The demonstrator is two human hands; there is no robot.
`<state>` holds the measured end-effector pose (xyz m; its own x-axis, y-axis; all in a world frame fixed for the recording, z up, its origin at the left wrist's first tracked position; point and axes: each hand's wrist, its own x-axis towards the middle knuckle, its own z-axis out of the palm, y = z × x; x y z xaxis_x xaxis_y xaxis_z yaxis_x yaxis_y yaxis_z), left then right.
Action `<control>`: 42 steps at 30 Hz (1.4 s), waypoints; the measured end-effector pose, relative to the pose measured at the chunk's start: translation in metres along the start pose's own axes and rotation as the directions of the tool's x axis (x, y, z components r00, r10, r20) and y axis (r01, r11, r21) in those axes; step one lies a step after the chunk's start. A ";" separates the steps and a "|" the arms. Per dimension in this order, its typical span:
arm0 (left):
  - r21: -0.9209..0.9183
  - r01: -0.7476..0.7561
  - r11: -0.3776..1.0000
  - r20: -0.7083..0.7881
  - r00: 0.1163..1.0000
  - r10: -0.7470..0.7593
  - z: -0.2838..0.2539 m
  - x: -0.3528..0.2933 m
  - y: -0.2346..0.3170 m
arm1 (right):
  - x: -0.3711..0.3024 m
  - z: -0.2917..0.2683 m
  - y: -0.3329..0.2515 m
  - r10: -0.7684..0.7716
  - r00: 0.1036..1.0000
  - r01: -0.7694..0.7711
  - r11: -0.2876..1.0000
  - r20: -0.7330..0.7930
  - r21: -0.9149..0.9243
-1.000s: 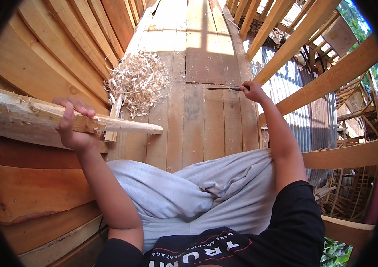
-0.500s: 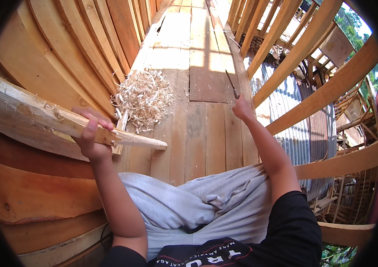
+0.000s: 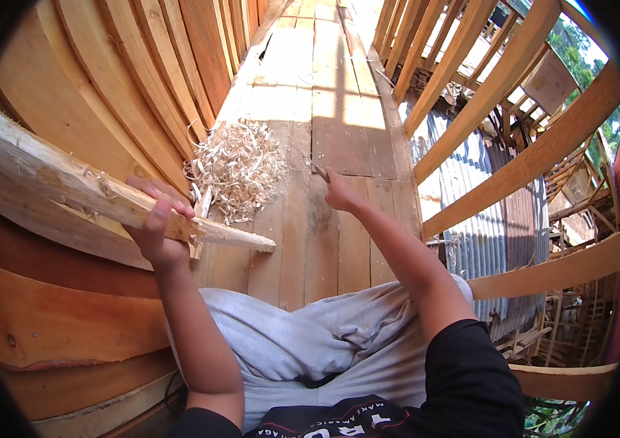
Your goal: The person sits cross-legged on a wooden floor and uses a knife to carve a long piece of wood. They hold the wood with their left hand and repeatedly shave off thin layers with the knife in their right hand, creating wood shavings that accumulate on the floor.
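Grips the tapered, rough wooden piece (image 3: 47, 166) in the left hand (image 3: 161, 237) near its narrow end, at the person's left beside a row of boards (image 3: 94, 95). Holds in the closed right hand (image 3: 341, 192) a dark tool (image 3: 321, 173), perhaps a knife but too foreshortened to tell, over the plank floor (image 3: 322, 255), right of curled shavings (image 3: 235, 169).

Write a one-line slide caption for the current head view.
Left hand gripping a rough-hewn timber, right hand holding a barely visible tool, curled wood shavings heaped on the plank floor.

Sunlight bleaches the far floorboards (image 3: 281, 77), while fisheye distortion curves outer edges.
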<state>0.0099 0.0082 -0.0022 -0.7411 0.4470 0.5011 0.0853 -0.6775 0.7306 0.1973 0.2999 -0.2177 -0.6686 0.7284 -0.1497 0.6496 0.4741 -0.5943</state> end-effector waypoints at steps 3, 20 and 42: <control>-0.009 0.035 0.999 -0.038 0.999 -0.036 0.002 -0.001 0.003 | 0.001 0.001 -0.008 0.240 0.945 -0.250 0.968 -0.223 -0.017; 0.025 -0.064 0.998 -0.137 0.988 0.067 0.015 -0.019 0.015 | -0.054 -0.003 -0.073 0.318 0.944 -0.329 0.892 0.085 0.311; -0.098 -0.178 0.979 0.195 0.961 0.194 0.031 -0.040 -0.038 | -0.123 -0.017 -0.093 0.170 0.937 -0.345 0.582 0.305 0.737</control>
<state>0.0572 0.0339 -0.0360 -0.5662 0.4122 0.7138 0.1496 -0.8002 0.5807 0.2251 0.1744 -0.1308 -0.6264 0.6124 -0.4822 0.3421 -0.3399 -0.8760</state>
